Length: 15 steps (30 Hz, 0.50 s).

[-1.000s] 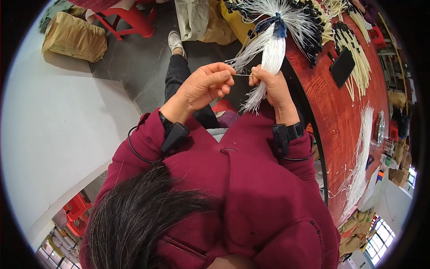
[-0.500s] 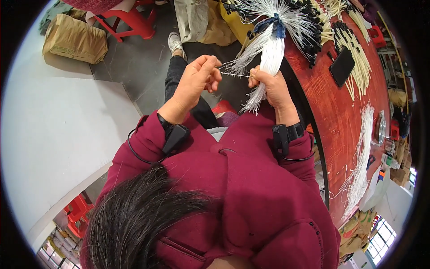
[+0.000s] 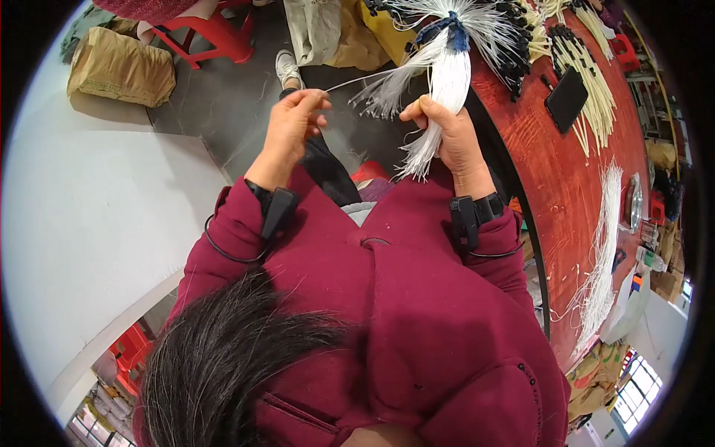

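Note:
A thick bundle of white cords [image 3: 450, 78] hangs over the near-left edge of the table, bound near its top by a dark blue cloth strip [image 3: 456, 36]. My right hand [image 3: 456, 138] is closed around the lower part of the bundle, with its thumb on top and loose cord ends sticking out below. To the left, my left hand [image 3: 290, 123] pinches the end of a white cord [image 3: 361, 78] pulled taut away from the bundle. Other loose strands [image 3: 383, 95] droop between the hands. Beyond the tie, the cords fan out toward black tips [image 3: 514, 71].
The red wooden table [image 3: 555, 179] curves along my right. On it lie a black phone [image 3: 566, 99], cream-coloured sticks with black ends [image 3: 592, 93] and a heap of white cords [image 3: 602, 261]. A white board [image 3: 112, 231] stands left; a brown sack [image 3: 123, 67] and red stool [image 3: 212, 37] are behind.
My left hand has moved left and slightly down, drawing one cord out long and straight. The strands that stretched between both hands now hang loose. My right hand keeps its hold on the bundle.

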Each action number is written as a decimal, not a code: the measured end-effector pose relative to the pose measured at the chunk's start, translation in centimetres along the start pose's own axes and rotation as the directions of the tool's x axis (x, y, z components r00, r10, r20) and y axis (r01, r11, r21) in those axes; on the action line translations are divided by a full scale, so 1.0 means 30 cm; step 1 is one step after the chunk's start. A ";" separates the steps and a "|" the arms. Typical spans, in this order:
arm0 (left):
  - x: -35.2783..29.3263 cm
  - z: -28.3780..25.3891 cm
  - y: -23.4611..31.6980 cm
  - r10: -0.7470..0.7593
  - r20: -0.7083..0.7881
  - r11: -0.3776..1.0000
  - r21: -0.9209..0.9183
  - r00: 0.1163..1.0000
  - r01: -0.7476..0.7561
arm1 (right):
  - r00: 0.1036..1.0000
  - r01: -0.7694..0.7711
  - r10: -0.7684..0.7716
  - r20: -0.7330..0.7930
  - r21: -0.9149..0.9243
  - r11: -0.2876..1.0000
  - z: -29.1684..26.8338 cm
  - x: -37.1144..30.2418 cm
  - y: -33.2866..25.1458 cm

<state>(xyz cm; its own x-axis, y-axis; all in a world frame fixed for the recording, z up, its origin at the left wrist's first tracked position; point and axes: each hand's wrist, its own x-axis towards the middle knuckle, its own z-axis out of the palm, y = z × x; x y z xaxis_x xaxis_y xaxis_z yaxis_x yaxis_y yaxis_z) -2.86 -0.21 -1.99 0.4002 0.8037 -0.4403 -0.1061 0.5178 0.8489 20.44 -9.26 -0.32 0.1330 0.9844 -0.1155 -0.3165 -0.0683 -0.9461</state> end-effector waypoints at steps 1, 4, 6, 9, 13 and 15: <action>0.002 0.002 -0.009 0.106 -0.065 0.987 0.127 0.992 -0.097 | 1.000 -0.002 0.002 0.000 0.000 1.000 -0.005 0.001 0.002; 0.008 0.020 -0.040 0.330 -0.151 0.887 0.387 0.932 -0.251 | 0.991 -0.011 -0.002 0.136 0.096 0.995 -0.016 0.002 0.012; -0.024 0.105 -0.042 0.167 0.349 0.810 0.485 0.922 -0.330 | 0.992 -0.036 0.017 0.122 0.158 0.987 0.002 0.000 0.026; -0.057 0.219 -0.070 0.262 0.502 0.708 0.480 0.824 -0.518 | 0.995 -0.071 0.047 0.091 0.275 0.959 0.020 -0.009 0.020; -0.031 0.220 -0.081 0.123 0.513 0.864 0.365 0.849 -0.346 | 0.990 -0.116 0.085 0.110 0.315 0.942 0.010 -0.011 0.015; -0.041 0.202 -0.055 0.042 0.492 0.903 0.354 0.869 -0.244 | 0.993 -0.105 0.089 0.078 0.231 0.967 0.018 -0.008 0.011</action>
<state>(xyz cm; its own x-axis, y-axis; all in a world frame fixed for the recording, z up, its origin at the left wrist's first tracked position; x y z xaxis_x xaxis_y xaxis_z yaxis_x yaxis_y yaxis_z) 2.34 -3.84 -1.07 0.7916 0.5764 -0.2027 0.1286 0.1673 0.9775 19.78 -9.43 -0.45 0.0311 0.9840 -0.1755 -0.5374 -0.1316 -0.8330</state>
